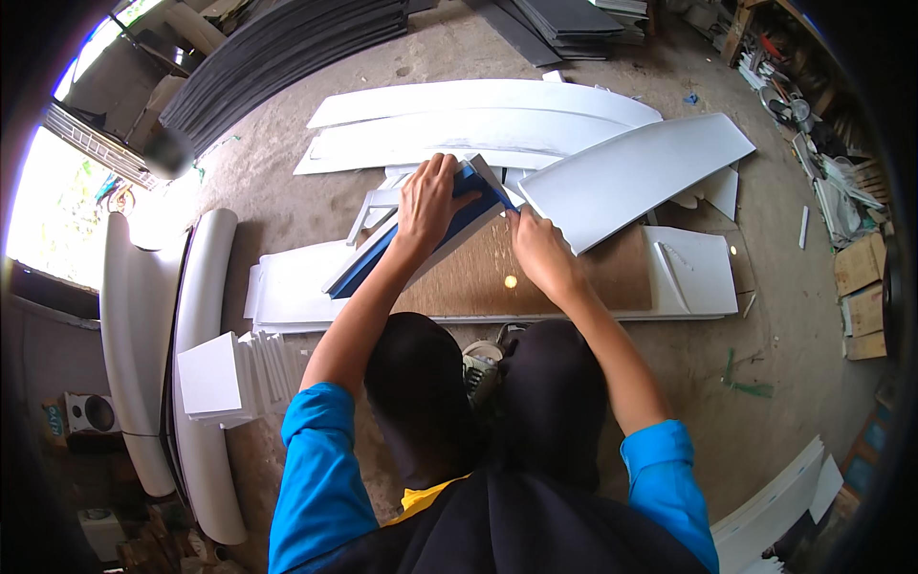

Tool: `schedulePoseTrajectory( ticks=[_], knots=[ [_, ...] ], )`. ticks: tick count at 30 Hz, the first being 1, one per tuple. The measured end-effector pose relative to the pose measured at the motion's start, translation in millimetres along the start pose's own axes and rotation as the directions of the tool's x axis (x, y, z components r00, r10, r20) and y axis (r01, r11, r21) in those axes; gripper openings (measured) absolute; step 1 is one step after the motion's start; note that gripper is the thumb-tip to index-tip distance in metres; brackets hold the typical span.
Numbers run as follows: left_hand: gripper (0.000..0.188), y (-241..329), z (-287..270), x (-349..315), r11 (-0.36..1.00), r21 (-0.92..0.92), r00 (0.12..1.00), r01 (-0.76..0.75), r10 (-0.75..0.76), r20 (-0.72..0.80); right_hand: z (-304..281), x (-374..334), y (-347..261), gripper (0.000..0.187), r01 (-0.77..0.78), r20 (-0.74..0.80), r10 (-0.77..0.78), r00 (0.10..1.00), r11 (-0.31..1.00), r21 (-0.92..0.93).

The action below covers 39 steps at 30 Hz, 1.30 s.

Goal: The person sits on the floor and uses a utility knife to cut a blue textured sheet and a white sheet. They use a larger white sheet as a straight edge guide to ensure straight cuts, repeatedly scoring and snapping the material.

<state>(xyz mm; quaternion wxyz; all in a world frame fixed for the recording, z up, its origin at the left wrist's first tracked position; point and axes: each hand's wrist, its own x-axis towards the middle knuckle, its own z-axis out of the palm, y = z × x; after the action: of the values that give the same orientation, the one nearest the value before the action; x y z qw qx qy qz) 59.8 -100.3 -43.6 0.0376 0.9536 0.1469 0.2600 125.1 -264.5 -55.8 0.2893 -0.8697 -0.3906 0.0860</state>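
My left hand is clamped over the upper edge of a long, narrow blue-and-white panel piece. The piece is held tilted above a brown wooden board, its far right end raised. At that end, the closed fingers of my right hand pinch a slim blue thing, whose kind is too small to tell. Under the board lie long white panels, and more white panels are spread just beyond. One white panel slants across them at the right.
White rolls and a stack of small white pieces are at my left. Dark sheets lie at the far left, more dark sheets at the back. Cardboard boxes line the right. A small machine sits between my knees.
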Motion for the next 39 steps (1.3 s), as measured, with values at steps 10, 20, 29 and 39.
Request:
schedulePoseTrajectory(
  ticks=[10, 20, 29, 39],
  knots=[
    [0.043, 3, -3, 0, 0.999, -0.042, 1.000, 0.003, -0.002, 0.002, 15, 8, 15, 0.033, -0.002, -0.076, -0.002, 0.997, 0.998, -0.057],
    [0.043, 23, -12, 0, 0.989, 0.018, 0.988, -0.147, 0.148, -0.052, 22, 23, 40, 0.038, -0.130, 0.019, 0.131, 0.991, 0.989, -0.068],
    [0.042, 11, -9, 0, 0.998, -0.032, 0.995, -0.052, 0.049, -0.092, 19, 24, 31, 0.039, -0.184, 0.048, 0.191, 0.980, 0.976, -0.117],
    [0.042, 0, -10, -1, 1.000, -0.024, 0.992, 0.002, -0.005, -0.124, 10, 11, 26, 0.035, -0.132, -0.021, 0.131, 0.991, 0.978, -0.159]
  ],
)
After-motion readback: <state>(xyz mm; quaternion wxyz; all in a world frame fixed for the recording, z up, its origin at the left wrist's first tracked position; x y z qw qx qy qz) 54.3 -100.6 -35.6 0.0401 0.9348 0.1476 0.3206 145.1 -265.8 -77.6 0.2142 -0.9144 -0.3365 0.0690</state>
